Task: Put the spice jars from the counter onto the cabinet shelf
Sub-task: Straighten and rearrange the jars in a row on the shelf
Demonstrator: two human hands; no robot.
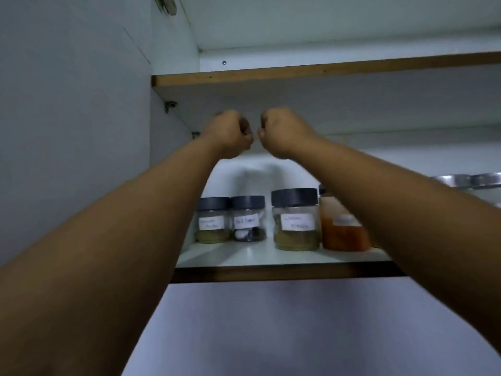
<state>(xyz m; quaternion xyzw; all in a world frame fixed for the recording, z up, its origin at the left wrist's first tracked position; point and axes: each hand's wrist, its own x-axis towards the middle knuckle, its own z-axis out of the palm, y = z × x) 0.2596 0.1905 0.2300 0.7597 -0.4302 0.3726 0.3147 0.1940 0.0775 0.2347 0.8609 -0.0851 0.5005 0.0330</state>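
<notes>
Forearms reach up; left grip (pixel 233 132) and right grip (pixel 282 131) are clenched, empty. Below them, spice jars (pixel 295 219): likely light, rigid, smooth; grasp around the body.

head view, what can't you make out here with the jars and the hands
- Labels on the jars: too blurred to read.
- Orange jar: lid and right side hidden by the right forearm.
- Left hand and right hand: fingers curled away from the camera, so any hold is hidden.
- Steel lids: cut by the right edge.

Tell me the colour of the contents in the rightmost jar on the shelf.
Orange-red, in the plastic jar; head view.
</notes>
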